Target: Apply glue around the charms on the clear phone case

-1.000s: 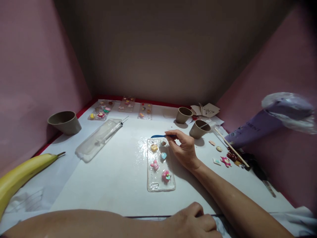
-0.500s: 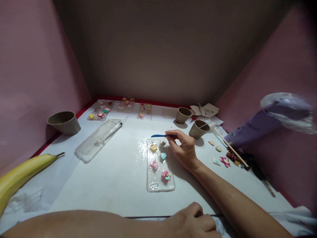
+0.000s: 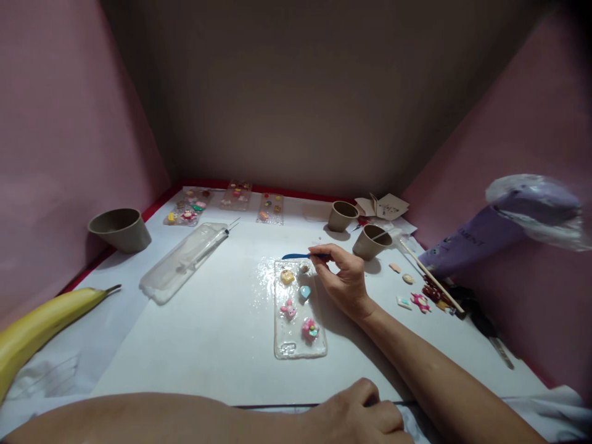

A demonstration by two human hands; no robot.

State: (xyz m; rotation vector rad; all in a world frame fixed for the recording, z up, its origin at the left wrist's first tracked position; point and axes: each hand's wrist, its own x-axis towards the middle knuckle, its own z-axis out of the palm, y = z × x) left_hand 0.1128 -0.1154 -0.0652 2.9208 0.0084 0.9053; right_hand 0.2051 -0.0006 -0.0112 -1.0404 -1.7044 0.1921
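My right hand (image 3: 342,277) pinches a small blue plastic spatula (image 3: 295,256), its flat blade pointing left across the far edge of a clear phone case (image 3: 293,339). Clear glossy stuff coats the case. On it sit a yellow charm (image 3: 287,277), a blue heart (image 3: 304,292), a pink animal figure (image 3: 288,309) and a pink flower-like charm (image 3: 310,331); a small brownish charm (image 3: 304,269) lies near my fingers. My left hand (image 3: 363,412) is curled closed at the table's near edge, with nothing showing in it; its palm side is hidden.
A syringe (image 3: 203,251) rests on a clear case (image 3: 161,280) at left, near a cup (image 3: 121,229) and a banana (image 3: 60,314). Two cups (image 3: 343,216) stand at back right. Loose charms (image 3: 420,302), a wooden stick (image 3: 430,274) and a purple package (image 3: 481,237) are at right. Decorated cases line the back.
Almost nothing differs. My right hand and the blue spatula stay at the far edge of the case, and the view has shifted very slightly.
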